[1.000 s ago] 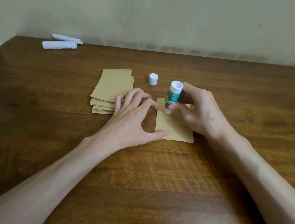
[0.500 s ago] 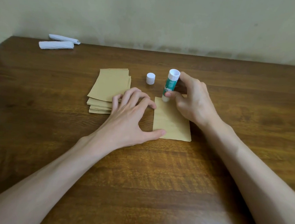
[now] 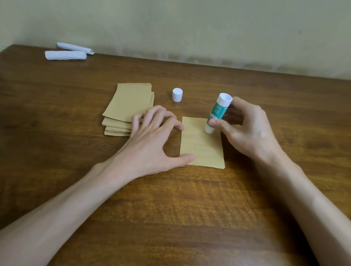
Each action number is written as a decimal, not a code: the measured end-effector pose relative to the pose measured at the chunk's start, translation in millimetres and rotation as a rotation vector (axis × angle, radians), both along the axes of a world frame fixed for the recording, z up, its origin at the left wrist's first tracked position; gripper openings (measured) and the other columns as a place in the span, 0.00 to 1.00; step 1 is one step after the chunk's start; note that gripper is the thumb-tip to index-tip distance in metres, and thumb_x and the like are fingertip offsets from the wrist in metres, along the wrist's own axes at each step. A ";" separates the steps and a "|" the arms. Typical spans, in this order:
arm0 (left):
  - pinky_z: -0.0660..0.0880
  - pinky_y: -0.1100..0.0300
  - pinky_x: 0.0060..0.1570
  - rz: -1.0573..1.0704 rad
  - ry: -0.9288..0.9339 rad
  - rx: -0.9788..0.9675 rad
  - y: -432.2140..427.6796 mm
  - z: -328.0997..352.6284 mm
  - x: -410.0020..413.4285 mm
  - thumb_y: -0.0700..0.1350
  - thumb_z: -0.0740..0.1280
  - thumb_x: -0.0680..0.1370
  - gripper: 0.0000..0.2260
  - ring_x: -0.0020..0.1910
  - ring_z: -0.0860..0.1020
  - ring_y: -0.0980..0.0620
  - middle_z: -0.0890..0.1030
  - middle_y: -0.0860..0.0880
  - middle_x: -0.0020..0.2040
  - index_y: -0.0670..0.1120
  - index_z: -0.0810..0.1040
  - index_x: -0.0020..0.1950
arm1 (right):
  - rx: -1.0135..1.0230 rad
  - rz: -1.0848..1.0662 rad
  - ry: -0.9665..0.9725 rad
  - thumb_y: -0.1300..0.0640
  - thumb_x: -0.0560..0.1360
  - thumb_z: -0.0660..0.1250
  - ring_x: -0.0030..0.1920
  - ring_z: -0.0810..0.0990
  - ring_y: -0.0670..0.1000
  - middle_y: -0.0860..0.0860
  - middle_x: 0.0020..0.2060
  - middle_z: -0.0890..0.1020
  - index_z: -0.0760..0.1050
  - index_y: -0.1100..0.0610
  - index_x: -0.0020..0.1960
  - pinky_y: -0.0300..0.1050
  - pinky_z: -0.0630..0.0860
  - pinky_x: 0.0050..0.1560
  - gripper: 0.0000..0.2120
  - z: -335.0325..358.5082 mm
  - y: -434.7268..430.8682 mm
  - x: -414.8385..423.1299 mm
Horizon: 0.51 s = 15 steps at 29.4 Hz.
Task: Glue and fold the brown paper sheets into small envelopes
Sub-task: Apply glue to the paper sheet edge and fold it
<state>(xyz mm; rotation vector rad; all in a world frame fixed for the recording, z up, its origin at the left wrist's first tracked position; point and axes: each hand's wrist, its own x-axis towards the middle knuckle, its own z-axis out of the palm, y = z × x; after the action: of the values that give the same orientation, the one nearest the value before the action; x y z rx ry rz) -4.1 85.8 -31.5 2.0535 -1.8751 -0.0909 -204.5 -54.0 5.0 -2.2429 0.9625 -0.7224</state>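
Looking down, head view: right hand (image 3: 249,130) is pinching the glue stick (image 3: 217,113) between thumb and curled fingers. The stick is standing nearly upright, leaning slightly, and its lower white end is touching the far right part of the single brown sheet (image 3: 203,148). The sheet is lying flat on the wooden table (image 3: 163,216), mid-table. Left hand (image 3: 152,139) is sitting beside the sheet's left edge, fingers spread and loosely arched, grasping nothing. Its thumb tip is pressing the near left corner and its index tip is touching the left edge near the far corner. The stack of brown sheets (image 3: 128,105) is lying just left, outer left fingers covering its near right corner. The white cap (image 3: 177,94) is standing upright behind, between stack and stick. Two white paper rolls (image 3: 65,55) are lying far left, near the wall.
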 end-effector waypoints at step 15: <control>0.54 0.45 0.74 -0.040 0.018 -0.026 2.2 -2.8 -0.3 0.76 0.58 0.71 0.27 0.77 0.58 0.54 0.67 0.58 0.68 0.65 0.72 0.65 | -0.040 -0.172 -0.046 0.52 0.78 0.76 0.57 0.83 0.44 0.45 0.56 0.84 0.79 0.53 0.61 0.45 0.82 0.61 0.15 -3.1 -18.2 6.5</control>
<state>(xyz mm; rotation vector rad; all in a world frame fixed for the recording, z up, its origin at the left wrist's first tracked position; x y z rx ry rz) -4.4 88.1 -34.4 1.9922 -1.8975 -0.0947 -198.0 -72.2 1.9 -2.1862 1.1368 -0.8721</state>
